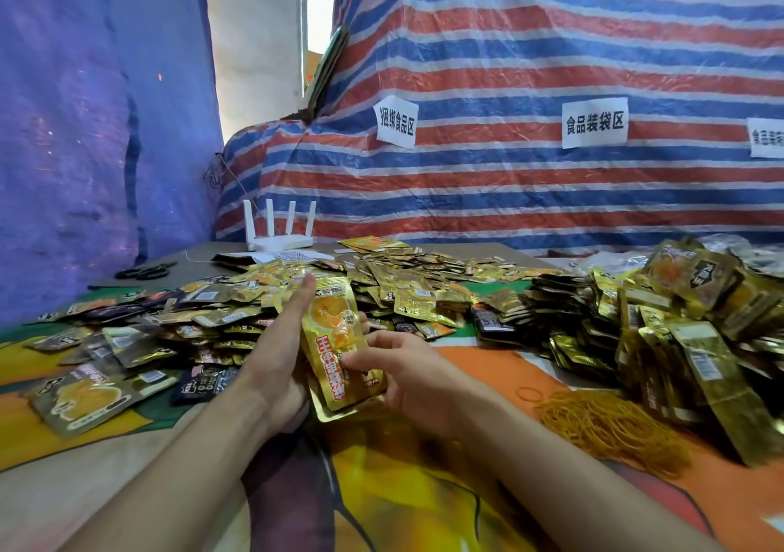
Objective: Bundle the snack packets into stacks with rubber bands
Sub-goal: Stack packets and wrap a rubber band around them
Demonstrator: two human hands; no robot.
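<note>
At the middle of a table draped in a colourful cloth (424, 488), a person's two bare hands hold a small stack of gold snack packets (339, 339) nearly upright, its printed orange-and-red face toward the camera. The left hand (280, 352) lies flat against the stack's left edge, fingers straight and pressed together, pointing away from the viewer. The right hand (407, 377) meets the stack from the other side with its fingers curled. One fingertip presses the front of the top packet near its lower right, and the others appear to wrap behind, though they are mostly hidden. Loose packets (169, 318) lie scattered across the table to the left and beyond the hands, some face up, some showing dark backs. To the right rises a taller heap of packets (679, 318), crowded and overlapping. Just in front of that heap, beside the right forearm, sits a tangled mound of tan rubber bands (611, 428), with a single band (529, 393) lying on the cloth at its near-left edge. At the table's far side stand a white router (280, 229) with four antennas and, to its left, black scissors (144, 272). Behind everything hangs a red, white and blue striped tarp (509, 63) bearing white paper signs (594, 123) in Chinese characters; a plain blue tarp (85, 127) covers the left wall.
</note>
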